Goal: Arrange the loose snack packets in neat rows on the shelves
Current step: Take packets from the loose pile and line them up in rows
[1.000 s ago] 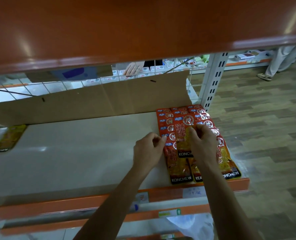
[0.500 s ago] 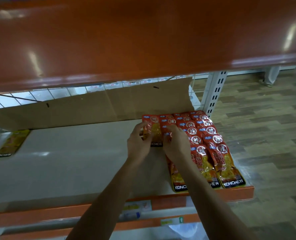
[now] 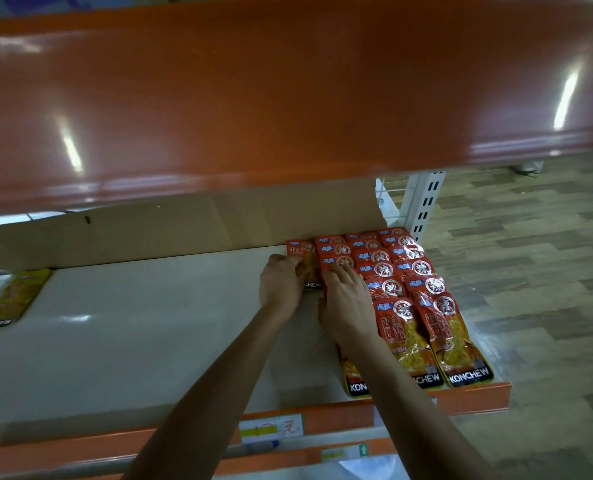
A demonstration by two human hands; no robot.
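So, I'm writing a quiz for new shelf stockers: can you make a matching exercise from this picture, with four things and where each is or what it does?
Things:
1. yellow packet
2. price label
3. cardboard
4. left hand

Places or states:
A. stands along the back of the shelf
B. sits on the shelf's front edge
C. lies alone at the far left
D. grips a red packet at the back

Pairs: 1-C, 2-B, 3-A, 4-D.
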